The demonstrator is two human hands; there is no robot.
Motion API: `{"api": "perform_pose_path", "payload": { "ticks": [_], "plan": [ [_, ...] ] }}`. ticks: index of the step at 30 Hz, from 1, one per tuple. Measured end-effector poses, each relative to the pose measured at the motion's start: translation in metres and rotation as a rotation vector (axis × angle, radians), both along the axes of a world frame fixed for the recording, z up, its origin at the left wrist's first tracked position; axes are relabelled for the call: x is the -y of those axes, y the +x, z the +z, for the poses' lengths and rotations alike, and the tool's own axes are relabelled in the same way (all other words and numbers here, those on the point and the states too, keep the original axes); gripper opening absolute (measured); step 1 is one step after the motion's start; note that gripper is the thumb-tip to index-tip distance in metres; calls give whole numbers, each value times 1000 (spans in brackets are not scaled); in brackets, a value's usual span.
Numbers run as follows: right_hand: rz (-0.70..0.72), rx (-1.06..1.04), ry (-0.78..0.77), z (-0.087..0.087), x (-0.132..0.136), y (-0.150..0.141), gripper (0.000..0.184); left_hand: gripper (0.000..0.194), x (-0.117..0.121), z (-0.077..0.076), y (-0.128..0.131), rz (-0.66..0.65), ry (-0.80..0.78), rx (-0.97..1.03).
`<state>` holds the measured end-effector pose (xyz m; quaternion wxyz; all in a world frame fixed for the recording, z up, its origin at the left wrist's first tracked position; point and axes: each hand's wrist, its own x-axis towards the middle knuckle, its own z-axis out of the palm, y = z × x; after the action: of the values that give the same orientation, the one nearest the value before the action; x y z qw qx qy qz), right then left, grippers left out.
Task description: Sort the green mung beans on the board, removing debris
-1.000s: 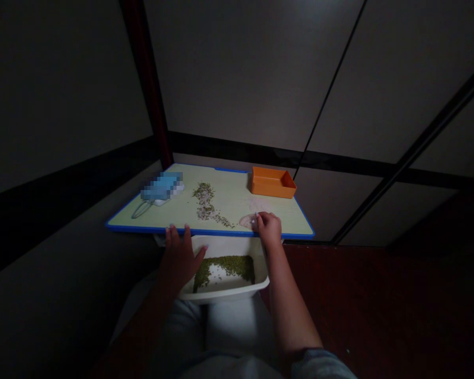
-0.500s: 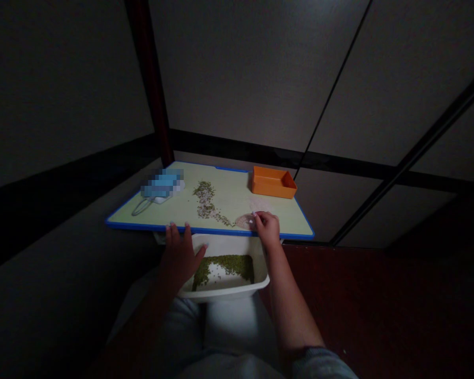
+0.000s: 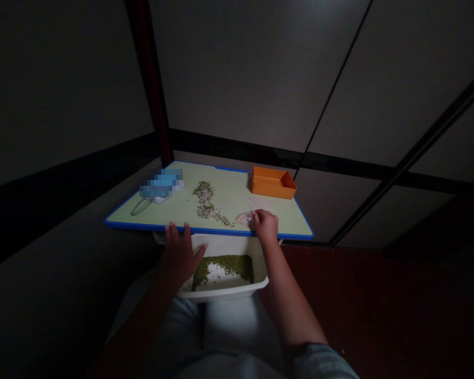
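Dim walls (image 3: 253,79) flank a blue-edged table (image 3: 237,192); green grains (image 3: 204,191) cross it, well apart from the orange box (image 3: 272,188). Left hand (image 3: 180,258) spreads at the near edge; right hand (image 3: 267,226) pinches narrowly, contents unclear.

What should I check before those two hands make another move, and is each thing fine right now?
1. Left hand steady at the table's near edge: ok, fingers spread there.
2. Right hand free of anything pinched: cannot tell, the fingertips are too small and dim.
3. White tub in front of the table, open side up: ok, green grains inside.
4. Tabletop free of loose grains: not ok, a scattered patch lies mid-table.
5. Orange box apart from both hands: ok, far right.
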<state>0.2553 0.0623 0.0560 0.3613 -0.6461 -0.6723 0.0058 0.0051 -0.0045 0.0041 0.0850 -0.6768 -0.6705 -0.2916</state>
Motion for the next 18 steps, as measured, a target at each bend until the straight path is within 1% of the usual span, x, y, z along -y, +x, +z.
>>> {"api": "perform_pose_path", "payload": {
  "ticks": [4,7,10,14,18],
  "plan": [
    [28,83,-35,9,-1,-6,22,80,1,3,0,-6,-13,3],
    [57,112,-57,11,-2,-9,21,81,2,4,1,-7,-18,10],
    [74,90,-52,9,-3,-8,19,80,2,4,1,-6,-17,14],
    [73,-28,11,1,-5,-4,21,80,2,3,1,0,-22,9],
    [125,-72,50,-5,-5,0,21,80,2,3,0,-2,-24,1]
  ]
}}
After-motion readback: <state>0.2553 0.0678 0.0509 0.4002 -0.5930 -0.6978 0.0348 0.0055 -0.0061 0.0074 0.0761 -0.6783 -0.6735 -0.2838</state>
